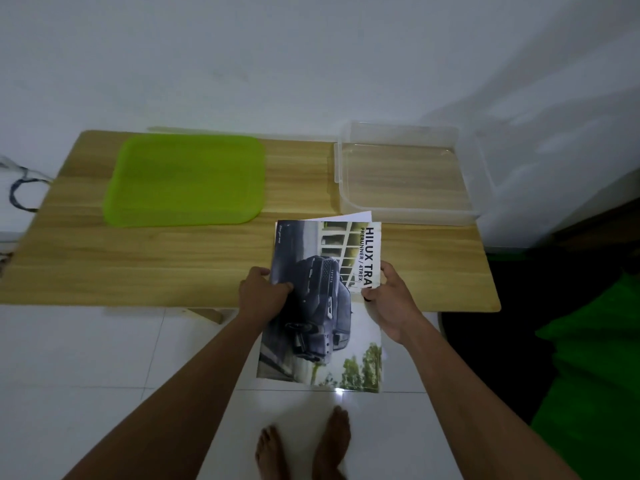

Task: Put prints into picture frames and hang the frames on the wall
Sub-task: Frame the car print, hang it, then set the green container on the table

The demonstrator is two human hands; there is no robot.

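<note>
Pinching opposite sides of the glossy truck print (320,341) at lower centre, over the desk (138,265) edge, left hand (265,294) and right hand (393,301) support it; likely light, floppy, crease-prone.

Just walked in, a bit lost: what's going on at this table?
A person stands at a light wooden table, holding a print of a dark pickup truck by its side edges, left hand on one, right hand on the other. The print reaches out past the table's near edge. A green plastic lid and a clear plastic box lie behind it. No picture frame is in view.
</note>
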